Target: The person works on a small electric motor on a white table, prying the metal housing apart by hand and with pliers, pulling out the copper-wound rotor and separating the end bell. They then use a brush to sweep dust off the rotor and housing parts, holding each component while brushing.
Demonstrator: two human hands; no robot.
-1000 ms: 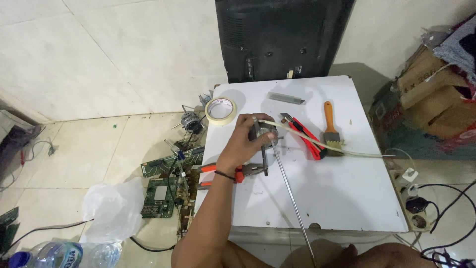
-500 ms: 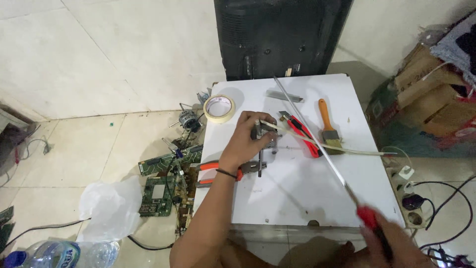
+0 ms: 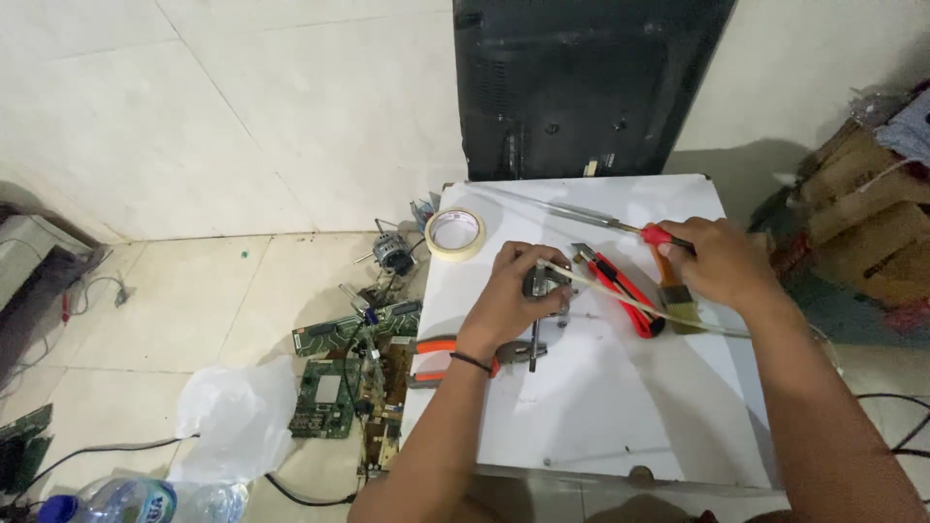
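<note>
Gripping a long screwdriver (image 3: 581,215), right hand (image 3: 722,263) fingers closed.

White table (image 3: 620,436) at centre; red-handled screwdriver (image 3: 601,221) and cream tape roll (image 3: 454,233) above; orange-handled pliers (image 3: 455,356) left of centre; green circuit boards (image 3: 334,387) lower left; black panel (image 3: 591,82) at top.

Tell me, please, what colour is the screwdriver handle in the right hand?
Red, in the head view: screwdriver, right hand.
</note>
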